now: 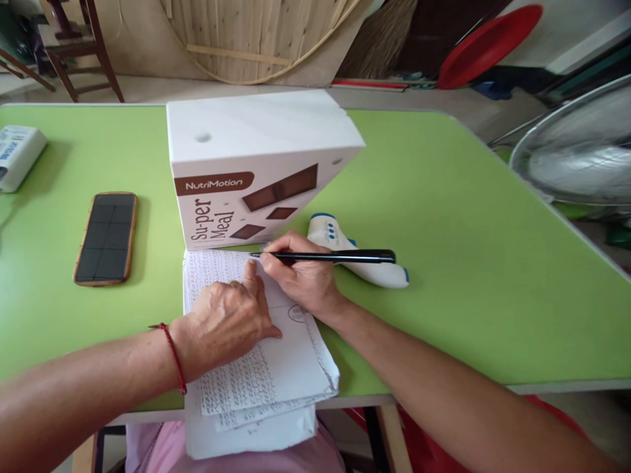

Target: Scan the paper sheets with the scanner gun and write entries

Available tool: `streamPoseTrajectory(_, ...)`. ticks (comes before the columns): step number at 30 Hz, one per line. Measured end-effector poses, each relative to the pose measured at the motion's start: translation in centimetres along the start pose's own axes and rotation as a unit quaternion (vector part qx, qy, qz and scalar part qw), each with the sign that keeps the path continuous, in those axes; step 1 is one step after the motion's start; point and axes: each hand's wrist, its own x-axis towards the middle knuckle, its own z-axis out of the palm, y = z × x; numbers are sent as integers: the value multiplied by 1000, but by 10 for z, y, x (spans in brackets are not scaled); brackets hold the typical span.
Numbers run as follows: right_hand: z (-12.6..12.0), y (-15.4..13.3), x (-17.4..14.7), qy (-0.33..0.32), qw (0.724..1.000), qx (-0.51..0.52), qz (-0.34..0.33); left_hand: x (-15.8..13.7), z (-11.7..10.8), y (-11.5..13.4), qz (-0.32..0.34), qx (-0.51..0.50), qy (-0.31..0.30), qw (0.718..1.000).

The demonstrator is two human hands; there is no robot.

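Observation:
My right hand (303,276) grips a black pen (340,257), its tip touching the upper part of a handwritten sheet (290,361). The sheet lies on a stack of papers with curled corners, which overhangs the table's near edge. My left hand (229,318) rests on the page with nothing in it, index finger stretched out close to the pen tip and thumb spread. Rows of dense handwriting run down the page's left part, partly hidden by that hand. Just beyond the papers stands a white "Su-per Meal" box (266,135).
A white infrared thermometer (379,272) lies right of my right hand, partly behind it. On the left of the green table (468,263) are a phone (106,238) and a white device (20,154). A fan (586,151) stands off the right edge.

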Motion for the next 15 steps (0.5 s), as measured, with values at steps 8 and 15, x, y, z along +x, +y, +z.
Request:
streamPoseTrajectory(8, 0, 1, 0, 5, 1000, 6, 10, 1, -1, -1, 3, -3, -1, 1000)
streamPoseTrajectory(15, 1, 0, 0, 8, 1000, -1, 18, 0, 2, 0, -1, -4, 16, 1000)
